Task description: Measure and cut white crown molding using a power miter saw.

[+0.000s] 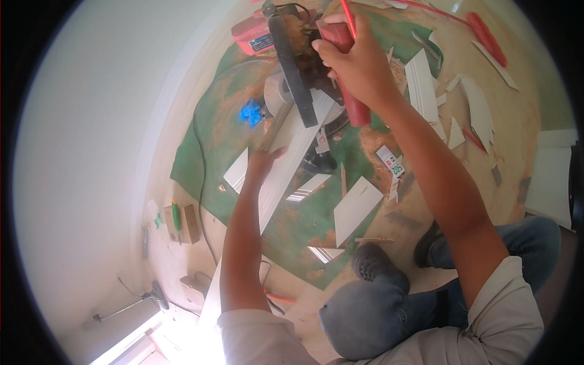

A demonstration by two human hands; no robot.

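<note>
A miter saw with a black blade guard (293,73) and a red handle (359,112) stands at the top middle. My right hand (362,64) is wrapped round the red handle, with a red pencil (348,17) sticking up between its fingers. Under the saw head lies a long white trim board (289,159), slanting down toward my left arm. My left hand (264,163) grips this board at its left edge, by the saw's fence, below the blade. My forearm covers part of the board. Where the blade meets the board is hidden by the guard.
A green sheet (213,140) strewn with sawdust lies under the saw. White offcuts (359,207) are scattered to the right. Nearby are a blue crumpled wrapper (250,113), a small white box (389,161), a cardboard box (190,224), a red brush (486,39) and a dark cable (199,152).
</note>
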